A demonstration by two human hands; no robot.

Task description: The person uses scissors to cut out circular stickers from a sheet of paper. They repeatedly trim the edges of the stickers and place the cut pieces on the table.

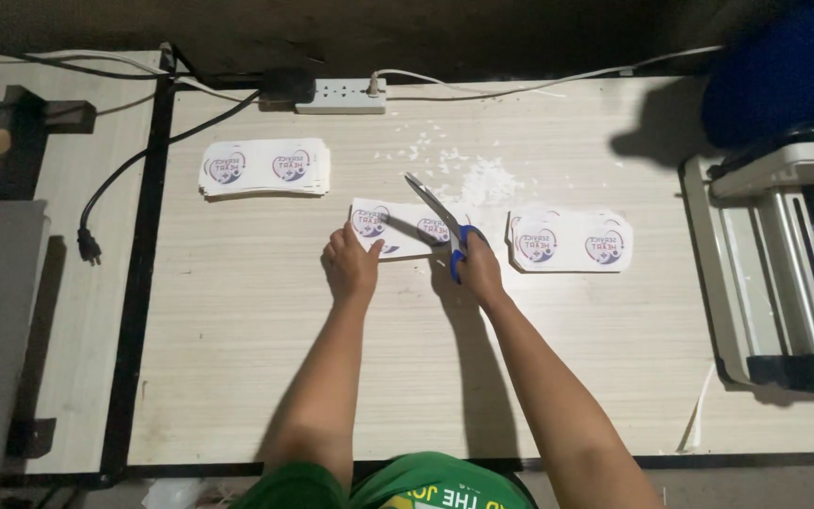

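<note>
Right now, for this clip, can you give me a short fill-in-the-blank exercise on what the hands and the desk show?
1. The right hand holds ____ with blue handles.
2. The left hand presses a printed sheet flat on the ____.
3. A stack of printed sheets lies on the far left of the table, just below the white ____ with a plug in it.
4. White paper ____ lie scattered beyond the blades.

Missing words: scissors; table; power strip; scraps

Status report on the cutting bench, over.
Left hand pinning printed sheet flat. Right hand gripping blue-handled scissors, blades open over the sheet. Paper scraps behind; nothing blocking.
</note>
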